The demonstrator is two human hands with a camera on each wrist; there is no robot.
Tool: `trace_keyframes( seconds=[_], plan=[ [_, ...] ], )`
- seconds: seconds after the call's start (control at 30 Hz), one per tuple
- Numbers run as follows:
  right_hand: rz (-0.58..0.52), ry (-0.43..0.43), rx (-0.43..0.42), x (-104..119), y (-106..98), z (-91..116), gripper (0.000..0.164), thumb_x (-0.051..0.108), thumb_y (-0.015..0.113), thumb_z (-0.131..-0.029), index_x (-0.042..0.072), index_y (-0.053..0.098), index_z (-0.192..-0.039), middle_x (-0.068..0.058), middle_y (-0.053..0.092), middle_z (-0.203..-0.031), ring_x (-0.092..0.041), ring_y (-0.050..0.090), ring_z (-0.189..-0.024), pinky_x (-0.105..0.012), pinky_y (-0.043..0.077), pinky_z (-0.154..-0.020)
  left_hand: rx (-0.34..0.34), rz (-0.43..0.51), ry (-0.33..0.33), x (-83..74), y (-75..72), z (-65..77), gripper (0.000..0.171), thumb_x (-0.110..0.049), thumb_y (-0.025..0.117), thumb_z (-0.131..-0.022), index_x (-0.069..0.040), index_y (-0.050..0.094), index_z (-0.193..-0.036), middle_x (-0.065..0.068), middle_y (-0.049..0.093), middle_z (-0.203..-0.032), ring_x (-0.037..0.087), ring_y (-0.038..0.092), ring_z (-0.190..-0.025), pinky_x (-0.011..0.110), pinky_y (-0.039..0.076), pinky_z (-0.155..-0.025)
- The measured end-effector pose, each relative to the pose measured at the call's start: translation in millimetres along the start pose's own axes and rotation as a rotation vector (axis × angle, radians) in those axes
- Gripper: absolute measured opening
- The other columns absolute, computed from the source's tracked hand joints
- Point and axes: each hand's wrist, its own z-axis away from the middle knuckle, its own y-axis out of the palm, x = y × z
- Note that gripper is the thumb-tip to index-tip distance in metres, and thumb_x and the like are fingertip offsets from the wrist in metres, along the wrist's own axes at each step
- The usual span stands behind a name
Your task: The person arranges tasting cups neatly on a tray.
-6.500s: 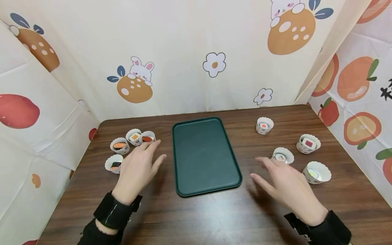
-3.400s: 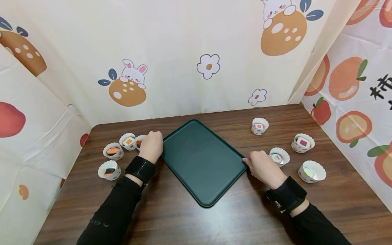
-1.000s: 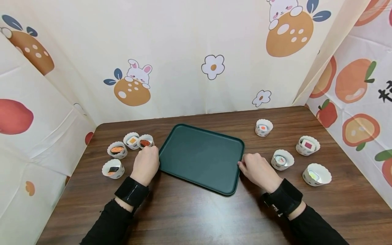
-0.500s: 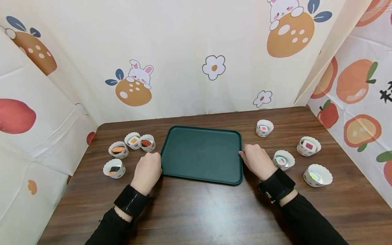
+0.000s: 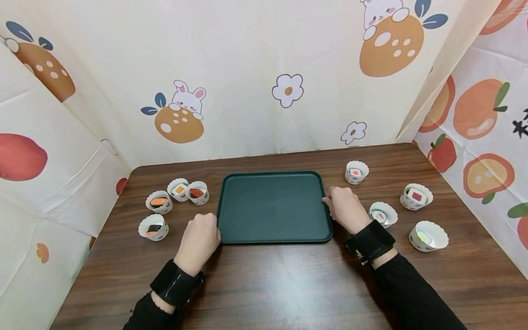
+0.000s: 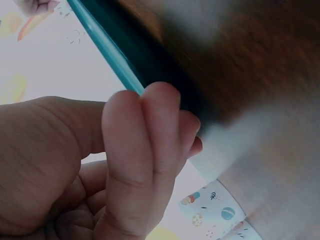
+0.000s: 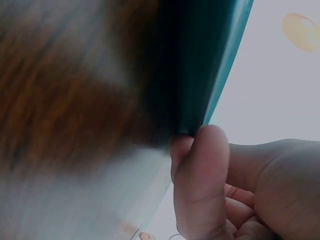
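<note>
A dark green rectangular tray (image 5: 273, 207) lies with its long side across the middle of the table. At its lower left corner, my left hand (image 5: 199, 242) pinches the edge between thumb and curled fingers. My right hand (image 5: 345, 208) pinches the opposite short side, about halfway along. Both wrist views show fingers (image 6: 129, 145) bent up against the tray's rim (image 7: 220, 85). Behind the left hand stand two paper cups touching each other, one with a red-topped sushi piece (image 5: 196, 193) and one with a yellow-centred piece (image 5: 179, 189).
Further left are cups holding an orange-topped piece (image 5: 159, 201) and a black-banded piece (image 5: 154, 228). Right of the tray, several more scalloped paper cups hold sushi pieces; one cup (image 5: 382, 214) is close beside the right hand. A patterned curtain (image 5: 247, 91) borders the table's (image 5: 272, 288) back edge.
Both hands have moved from open above the table to gripping the tray. The tray has turned from lengthwise to crosswise, and its last slight tilt has levelled out over the past half second.
</note>
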Motion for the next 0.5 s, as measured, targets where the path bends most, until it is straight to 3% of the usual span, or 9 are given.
trace_keyframes(
  seconds=[0.27, 0.5],
  plan=[
    [-0.011, -0.01, -0.045, -3.6, -0.6, 1.6, 0.011, 0.004, 0.071, -0.101, -0.006, 0.074, -0.102, -0.017, 0.075, -0.085, -0.019, 0.066, -0.063, -0.037, 0.053, -0.058, 0.04, 0.054, -0.042, -5.5, -1.5, 3.9, 0.028, 0.011, 0.065, -0.083, -0.003, 0.058, -0.061, 0.001, 0.049, -0.057, 0.011, 0.048, -0.053, 0.032, 0.046, -0.045],
    [-0.021, -0.01, -0.05, -5.5, -2.6, 3.5, 0.012, 0.003, 0.072, -0.1, -0.007, 0.074, -0.104, -0.02, 0.077, -0.09, -0.021, 0.068, -0.066, -0.039, 0.056, -0.059, 0.095, 0.092, -0.104, -7.4, -3.5, 4.4, 0.025, 0.005, 0.071, -0.088, -0.002, 0.062, -0.066, -0.001, 0.047, -0.058, 0.012, 0.052, -0.054, 0.034, 0.051, -0.048]
  ],
)
